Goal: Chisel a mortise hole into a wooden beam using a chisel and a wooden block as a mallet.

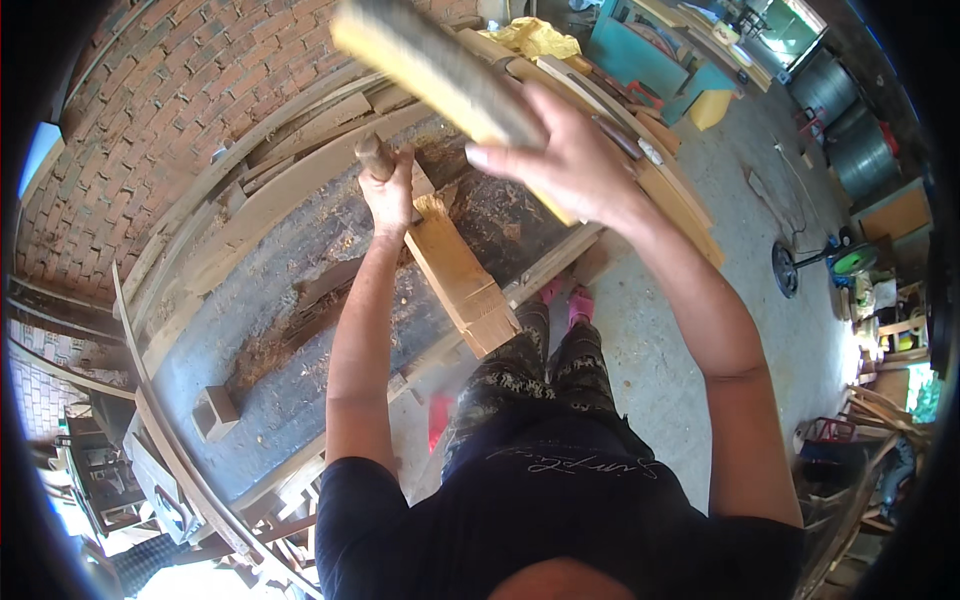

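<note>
Wooden plank (462,285), pale and short, lies on the dusty table (250,400) in front of us, its near end jutting past the table's near edge above our knees. Our left hand (390,195) sits at the plank's far end, its grip closed around the rounded wooden handle of a tool (374,155) that stands upright on the wood; we judge it to be a chisel, though the blade is hidden by the hand. Splintered, lighter fibres (432,207) show just right of that hand, where the wood has already been cut into.

Our right hand (565,160) is raised above the plank and farther right. Its grip is clamped on a long pale wooden block (440,70), lifted high and blurred, which we take to serve as a mallet.

Sawdust and shavings (275,345) lie scattered on the table left of the plank, and a small wooden offcut (215,412) sits nearer, well apart from the work. Long boards (300,165) are stacked at the far side against a brick wall (150,110).

By our judgement the cutting is partway: the far end is roughened and chipped, while the remaining length of the plank looks smooth and untouched.
</note>
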Motion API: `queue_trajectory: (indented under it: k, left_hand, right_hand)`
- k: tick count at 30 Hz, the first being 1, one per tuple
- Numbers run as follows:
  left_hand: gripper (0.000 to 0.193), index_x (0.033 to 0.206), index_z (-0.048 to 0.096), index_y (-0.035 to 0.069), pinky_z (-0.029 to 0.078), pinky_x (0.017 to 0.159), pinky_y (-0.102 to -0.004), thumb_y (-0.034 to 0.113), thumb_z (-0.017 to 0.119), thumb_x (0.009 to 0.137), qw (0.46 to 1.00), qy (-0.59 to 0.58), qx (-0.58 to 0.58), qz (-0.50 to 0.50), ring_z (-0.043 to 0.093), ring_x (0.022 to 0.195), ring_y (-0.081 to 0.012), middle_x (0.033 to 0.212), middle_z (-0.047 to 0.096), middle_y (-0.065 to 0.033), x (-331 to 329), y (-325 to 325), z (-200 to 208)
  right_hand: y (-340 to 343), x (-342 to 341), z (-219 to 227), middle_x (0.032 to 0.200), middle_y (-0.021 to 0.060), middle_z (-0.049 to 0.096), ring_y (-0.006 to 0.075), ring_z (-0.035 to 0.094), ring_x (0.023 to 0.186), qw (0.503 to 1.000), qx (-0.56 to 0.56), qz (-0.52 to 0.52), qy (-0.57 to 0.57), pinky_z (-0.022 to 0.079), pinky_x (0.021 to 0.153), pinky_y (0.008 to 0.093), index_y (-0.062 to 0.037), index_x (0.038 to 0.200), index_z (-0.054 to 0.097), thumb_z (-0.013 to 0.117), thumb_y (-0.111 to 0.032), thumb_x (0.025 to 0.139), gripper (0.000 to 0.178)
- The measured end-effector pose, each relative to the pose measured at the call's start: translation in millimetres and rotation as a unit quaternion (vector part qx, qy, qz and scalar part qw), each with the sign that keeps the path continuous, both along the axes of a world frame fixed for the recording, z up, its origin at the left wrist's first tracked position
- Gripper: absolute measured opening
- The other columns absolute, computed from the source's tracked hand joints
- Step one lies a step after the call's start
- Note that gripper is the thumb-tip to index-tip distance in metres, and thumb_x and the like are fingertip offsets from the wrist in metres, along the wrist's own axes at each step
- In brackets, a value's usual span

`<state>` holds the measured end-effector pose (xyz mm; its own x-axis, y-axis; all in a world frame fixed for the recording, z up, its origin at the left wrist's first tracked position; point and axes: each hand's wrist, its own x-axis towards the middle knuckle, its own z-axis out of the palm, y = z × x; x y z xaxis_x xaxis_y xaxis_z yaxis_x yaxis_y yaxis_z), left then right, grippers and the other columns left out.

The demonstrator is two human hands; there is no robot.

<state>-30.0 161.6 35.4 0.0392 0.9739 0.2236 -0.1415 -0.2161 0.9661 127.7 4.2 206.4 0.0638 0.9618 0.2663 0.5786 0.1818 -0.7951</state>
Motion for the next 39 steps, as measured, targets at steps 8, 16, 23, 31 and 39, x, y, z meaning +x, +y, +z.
queue_trajectory:
  k: [8,16,23,31,39]
  left_hand:
    - [0.028,0.067,0.061,0.005,0.044,0.056,-0.0284,0.028,0.071,0.078,0.997,0.053,-0.058,-0.009,0.052,0.056,-0.0082,0.059,0.057,-0.0010,19.4,36.6,-3.3]
    - [0.012,0.083,0.066,0.002,0.049,0.069,-0.0270,0.013,0.066,0.082,0.996,0.060,-0.022,-0.058,0.060,0.070,-0.0107,0.074,0.065,-0.0024,27.3,23.1,3.8]
    - [0.022,0.084,0.065,0.000,0.048,0.067,-0.0269,0.021,0.072,0.084,0.996,0.057,-0.006,-0.063,0.058,0.070,-0.0097,0.076,0.065,-0.0019,25.8,4.5,14.0]
    - [0.029,0.073,0.063,0.004,0.044,0.059,-0.0268,0.029,0.074,0.083,0.997,0.069,0.020,-0.034,0.050,0.061,-0.0076,0.064,0.059,0.0024,14.6,-2.1,2.8]
    - [0.020,0.073,0.059,0.009,0.032,0.042,-0.0234,0.021,0.069,0.085,0.999,-0.026,-0.040,-0.021,0.039,0.044,-0.0050,0.055,0.047,0.0051,4.7,8.9,4.8]
  right_hand:
    - [29.4,10.1,-51.3,0.099,0.0187,0.065,0.0223,0.065,0.071,0.996,-0.062,0.010,-0.063,0.059,0.061,0.0311,0.0025,0.127,0.048,0.075,-0.041,0.080,0.070]
    - [33.3,-8.3,-22.2,0.094,0.0192,0.063,0.0233,0.063,0.072,0.999,0.037,-0.018,-0.028,0.057,0.060,0.0353,0.0032,0.112,0.047,0.075,-0.042,0.079,0.063]
    - [16.4,4.5,4.1,0.096,0.0210,0.065,0.0234,0.067,0.083,0.987,-0.098,-0.012,-0.126,0.056,0.071,0.0325,0.0065,0.112,0.053,0.076,-0.043,0.077,0.065]
    - [11.4,2.4,23.5,0.093,0.0198,0.065,0.0222,0.068,0.078,0.987,0.161,0.021,-0.007,0.059,0.068,0.0368,0.0029,0.109,0.052,0.076,-0.042,0.079,0.059]
    - [20.2,25.4,-12.0,0.102,0.0197,0.065,0.0214,0.066,0.081,0.965,-0.228,-0.006,-0.131,0.057,0.065,0.0316,0.0045,0.125,0.047,0.074,-0.031,0.079,0.064]
